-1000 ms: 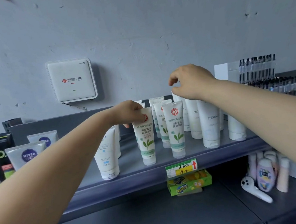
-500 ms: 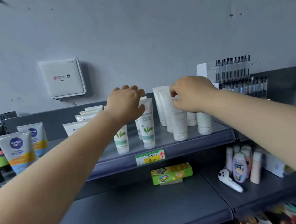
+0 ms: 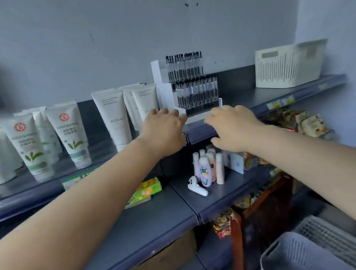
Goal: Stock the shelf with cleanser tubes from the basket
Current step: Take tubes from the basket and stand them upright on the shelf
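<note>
1. Now both hands hover empty, fingers loosely spread: left hand [image 3: 165,133], right hand [image 3: 233,128], before the grey metal shelf [image 3: 299,92].
2. White cleanser tubes [image 3: 114,117] stand upright on that shelf, left of the hands.
3. Cream slotted plastic basket [image 3: 287,65] sits far right on the shelf.

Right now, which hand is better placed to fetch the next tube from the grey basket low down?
The right hand, probably. The grey basket sits low on the right, below that forearm. The left hand would have to cross over. Both hands look empty.
</note>
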The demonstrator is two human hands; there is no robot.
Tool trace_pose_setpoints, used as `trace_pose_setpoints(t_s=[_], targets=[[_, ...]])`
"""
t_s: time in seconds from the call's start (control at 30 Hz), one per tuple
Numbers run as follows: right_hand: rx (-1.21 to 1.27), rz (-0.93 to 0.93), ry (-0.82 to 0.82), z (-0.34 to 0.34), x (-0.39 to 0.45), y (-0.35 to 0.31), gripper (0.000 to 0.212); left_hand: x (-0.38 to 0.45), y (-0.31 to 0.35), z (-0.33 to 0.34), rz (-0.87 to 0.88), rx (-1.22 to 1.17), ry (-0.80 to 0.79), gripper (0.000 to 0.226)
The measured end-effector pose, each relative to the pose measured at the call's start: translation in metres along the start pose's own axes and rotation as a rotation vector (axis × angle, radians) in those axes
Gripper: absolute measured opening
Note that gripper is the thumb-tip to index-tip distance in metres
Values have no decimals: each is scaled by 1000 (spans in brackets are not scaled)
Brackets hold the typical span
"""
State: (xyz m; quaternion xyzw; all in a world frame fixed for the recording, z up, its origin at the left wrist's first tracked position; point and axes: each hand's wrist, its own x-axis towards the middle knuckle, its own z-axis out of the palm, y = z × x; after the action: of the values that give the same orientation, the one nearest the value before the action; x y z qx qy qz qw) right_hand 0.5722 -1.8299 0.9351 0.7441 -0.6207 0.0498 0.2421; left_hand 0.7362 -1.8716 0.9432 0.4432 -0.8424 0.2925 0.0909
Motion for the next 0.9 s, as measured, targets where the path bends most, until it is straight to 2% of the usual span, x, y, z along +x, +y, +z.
trace_pose_setpoints(t_s=[0.3, 0.4, 0.7, 0.9], targets=[[36, 215, -131, 70, -101, 70, 44, 27, 119, 42, 240, -167, -20, 45], [77, 299, -221, 99, -133, 88, 48, 35, 161, 61, 332, -218, -52, 50], [257, 595, -445, 192, -206, 118, 46, 60, 271, 153, 594, -384, -195, 46], [398, 868, -625, 265, -237, 134, 46, 79, 335, 221, 737, -428, -368, 43]])
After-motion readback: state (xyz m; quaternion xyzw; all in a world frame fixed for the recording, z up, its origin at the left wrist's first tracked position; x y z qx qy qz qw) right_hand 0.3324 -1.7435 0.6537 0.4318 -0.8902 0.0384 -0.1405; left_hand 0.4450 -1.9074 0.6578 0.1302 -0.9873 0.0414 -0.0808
